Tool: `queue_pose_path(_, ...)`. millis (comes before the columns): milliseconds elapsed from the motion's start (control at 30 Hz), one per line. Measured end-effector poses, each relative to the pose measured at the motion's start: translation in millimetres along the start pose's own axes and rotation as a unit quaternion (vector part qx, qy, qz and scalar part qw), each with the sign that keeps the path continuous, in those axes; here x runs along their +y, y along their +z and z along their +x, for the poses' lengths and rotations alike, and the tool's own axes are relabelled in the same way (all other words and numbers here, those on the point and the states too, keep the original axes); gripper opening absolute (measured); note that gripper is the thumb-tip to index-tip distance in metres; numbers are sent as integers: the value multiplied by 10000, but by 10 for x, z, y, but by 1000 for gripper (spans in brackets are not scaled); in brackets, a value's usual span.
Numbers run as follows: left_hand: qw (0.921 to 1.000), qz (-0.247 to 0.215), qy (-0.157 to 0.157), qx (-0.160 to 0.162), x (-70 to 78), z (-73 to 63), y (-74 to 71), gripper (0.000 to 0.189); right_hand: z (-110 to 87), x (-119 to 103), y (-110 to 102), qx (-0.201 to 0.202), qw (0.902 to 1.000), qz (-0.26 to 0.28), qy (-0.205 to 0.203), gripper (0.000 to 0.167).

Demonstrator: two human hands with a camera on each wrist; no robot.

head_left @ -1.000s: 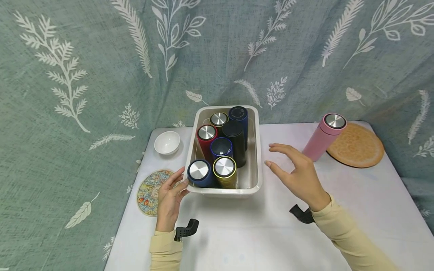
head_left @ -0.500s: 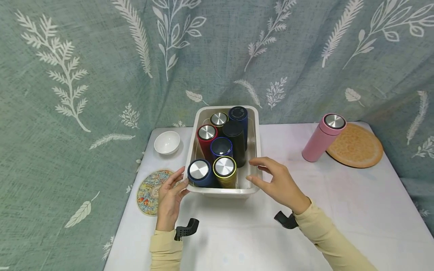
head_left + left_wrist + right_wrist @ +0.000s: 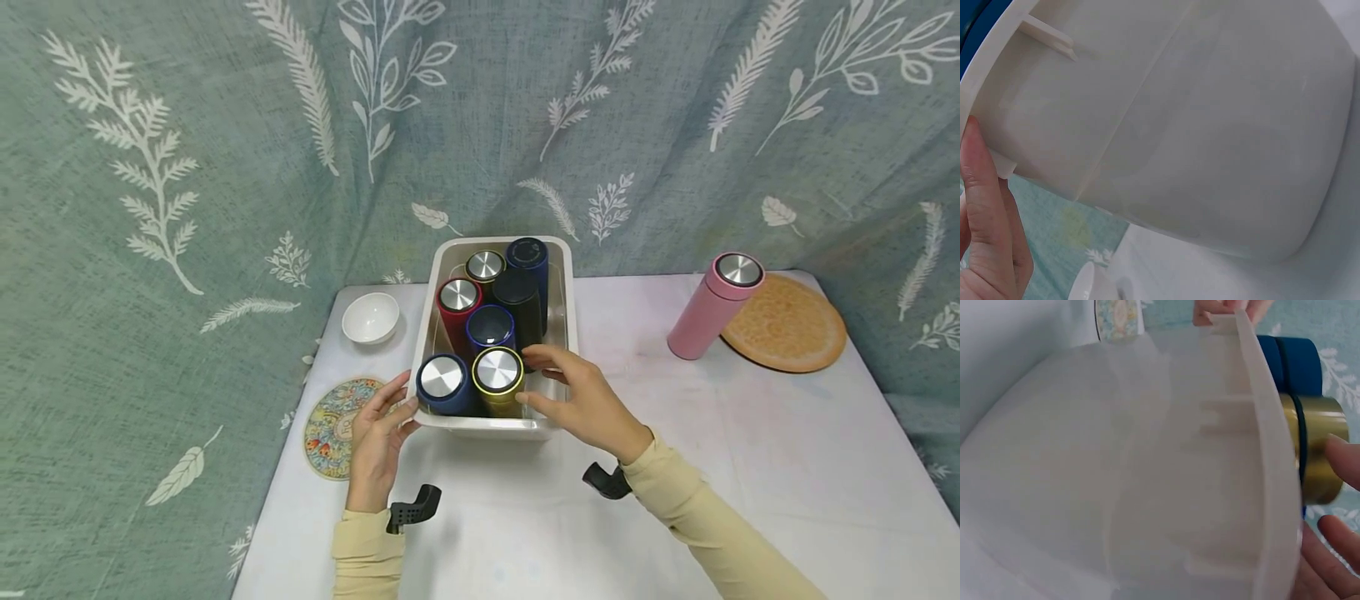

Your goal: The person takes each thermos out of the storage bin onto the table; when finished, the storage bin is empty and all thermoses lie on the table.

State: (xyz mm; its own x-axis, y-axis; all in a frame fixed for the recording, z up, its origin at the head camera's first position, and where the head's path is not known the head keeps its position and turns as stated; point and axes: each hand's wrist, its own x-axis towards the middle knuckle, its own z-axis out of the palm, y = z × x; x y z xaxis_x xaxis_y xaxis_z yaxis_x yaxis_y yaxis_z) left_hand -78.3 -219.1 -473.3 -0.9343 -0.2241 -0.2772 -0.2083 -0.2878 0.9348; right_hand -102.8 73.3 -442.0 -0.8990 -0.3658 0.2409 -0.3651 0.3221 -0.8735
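Note:
A white plastic tub (image 3: 465,423) holds several upright insulated bottles with steel or dark lids. My left hand (image 3: 375,446) grips its near left corner, the thumb on the rim and the fingers against the outer wall. Inside that corner stands a blue bottle (image 3: 441,379), and to its right a gold bottle (image 3: 498,372). My right hand (image 3: 588,410) reaches over the right rim, thumb and fingers spread at the gold bottle's right side. In the right wrist view the thumb overlaps the gold lid (image 3: 1325,469); whether it touches I cannot tell. A black bottle (image 3: 517,292) stands just behind the fingertips.
Farther right stands a pink bottle (image 3: 708,312) beside a round tan board (image 3: 787,325). A white bowl (image 3: 371,318) and a patterned round mat (image 3: 333,429) lie left of the tub. Leaf-printed green cloth (image 3: 480,108) hangs behind the table.
My right hand has moved left from beside the pink bottle, across the tub's rim, to the gold bottle. The left hand has stayed on the tub's corner.

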Motion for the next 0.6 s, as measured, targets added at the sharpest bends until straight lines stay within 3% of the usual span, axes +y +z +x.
queue_pose_path(200, 10000, 57, 17, -21, 3, 18, -3, 51, 22, 29, 90, 109, 9994, 141, -294, 57)
queue_pose_path(600, 10000, -14, 0, -19, -7, 14, -19, 52, 82, 23, 206, 30, 9999, 59, -139, 76)
